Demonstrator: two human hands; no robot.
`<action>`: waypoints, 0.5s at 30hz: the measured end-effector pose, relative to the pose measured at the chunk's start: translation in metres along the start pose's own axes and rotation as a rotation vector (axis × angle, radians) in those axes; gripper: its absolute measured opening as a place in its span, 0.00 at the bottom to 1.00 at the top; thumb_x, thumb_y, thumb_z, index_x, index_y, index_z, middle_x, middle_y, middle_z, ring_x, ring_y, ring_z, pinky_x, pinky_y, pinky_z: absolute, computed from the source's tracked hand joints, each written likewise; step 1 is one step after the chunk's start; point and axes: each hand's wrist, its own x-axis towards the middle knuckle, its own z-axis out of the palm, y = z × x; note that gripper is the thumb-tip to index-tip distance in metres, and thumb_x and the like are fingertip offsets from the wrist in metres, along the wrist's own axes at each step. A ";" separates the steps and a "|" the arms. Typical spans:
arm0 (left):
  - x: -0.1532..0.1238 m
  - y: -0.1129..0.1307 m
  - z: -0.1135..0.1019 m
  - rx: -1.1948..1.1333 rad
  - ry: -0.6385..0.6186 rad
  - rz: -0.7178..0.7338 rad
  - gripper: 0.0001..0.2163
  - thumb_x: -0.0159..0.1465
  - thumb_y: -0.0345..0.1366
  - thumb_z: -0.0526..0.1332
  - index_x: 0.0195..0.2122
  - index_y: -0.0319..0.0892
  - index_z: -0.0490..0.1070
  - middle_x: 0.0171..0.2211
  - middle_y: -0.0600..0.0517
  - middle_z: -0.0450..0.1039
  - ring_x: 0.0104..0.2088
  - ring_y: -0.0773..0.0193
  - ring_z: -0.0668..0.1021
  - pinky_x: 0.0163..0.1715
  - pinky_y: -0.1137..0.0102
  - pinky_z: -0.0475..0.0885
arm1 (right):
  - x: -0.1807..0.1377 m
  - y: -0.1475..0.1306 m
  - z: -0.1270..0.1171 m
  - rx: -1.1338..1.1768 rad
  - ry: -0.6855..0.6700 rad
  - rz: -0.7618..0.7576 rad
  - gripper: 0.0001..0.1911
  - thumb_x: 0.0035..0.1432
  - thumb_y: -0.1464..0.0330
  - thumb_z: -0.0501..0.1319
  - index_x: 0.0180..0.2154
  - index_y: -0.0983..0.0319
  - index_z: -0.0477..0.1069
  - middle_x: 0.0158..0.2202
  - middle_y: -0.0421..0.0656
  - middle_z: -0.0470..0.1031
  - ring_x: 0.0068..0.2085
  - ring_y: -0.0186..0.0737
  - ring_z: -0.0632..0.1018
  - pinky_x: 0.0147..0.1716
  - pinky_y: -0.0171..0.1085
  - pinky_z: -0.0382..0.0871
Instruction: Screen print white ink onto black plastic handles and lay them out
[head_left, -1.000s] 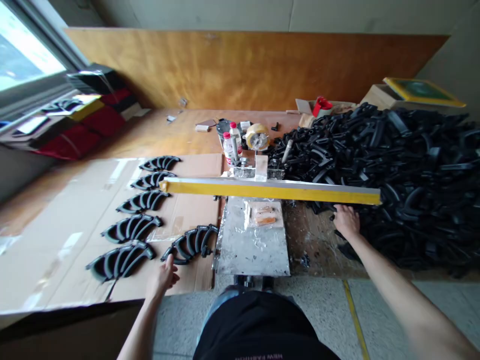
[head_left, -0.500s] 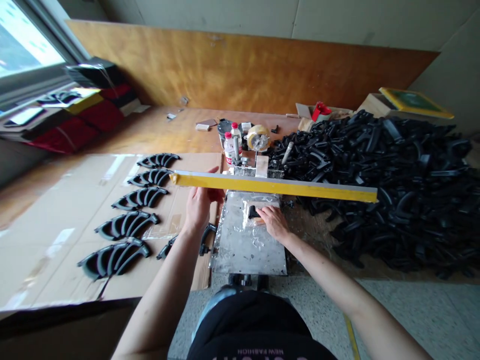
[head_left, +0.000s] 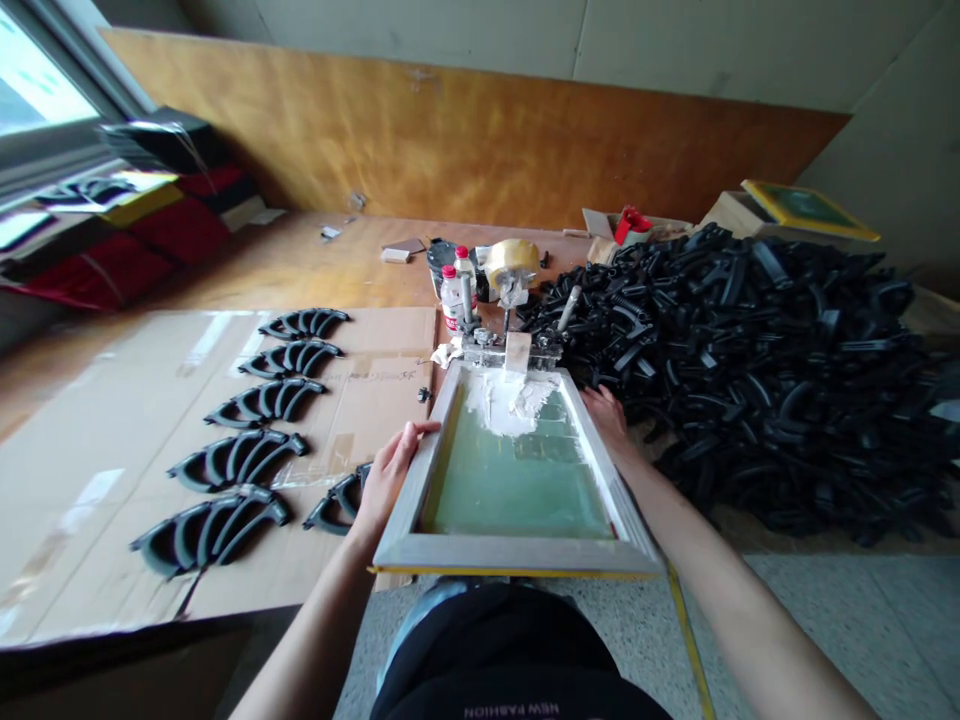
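A screen-printing frame (head_left: 517,553) with a pale metal rim and green mesh lies lowered in front of me, hiding the base plate. White paste (head_left: 510,405) is smeared over the far part of its mesh. My left hand (head_left: 390,470) grips the left rim, one digit resting along its top. Beside the right rim is my right hand (head_left: 606,415), its fingers stretched out near the heap of black curved plastic parts (head_left: 750,340); I see nothing in it. At the frame's far end a clamp (head_left: 517,350) holds it.
Fanned rows of black parts (head_left: 255,455) lie on cardboard (head_left: 97,400) to the left. Behind the clamp stand red-capped bottles (head_left: 451,295) and a roll of tape (head_left: 512,262). Another yellow-edged screen (head_left: 810,208) rests at the back right.
The screen frame has swung down from its raised position, with my left hand at its left side. My right hand has left the black part on the plate and moved right, beside the frame.
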 end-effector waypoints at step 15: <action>0.013 -0.093 0.005 0.056 -0.080 -0.159 0.36 0.57 0.54 0.62 0.64 0.43 0.61 0.29 0.53 0.74 0.28 0.64 0.75 0.28 0.72 0.68 | 0.076 -0.124 -0.004 -0.271 -0.088 -0.310 0.19 0.65 0.64 0.57 0.56 0.58 0.66 0.47 0.50 0.72 0.49 0.50 0.68 0.47 0.44 0.60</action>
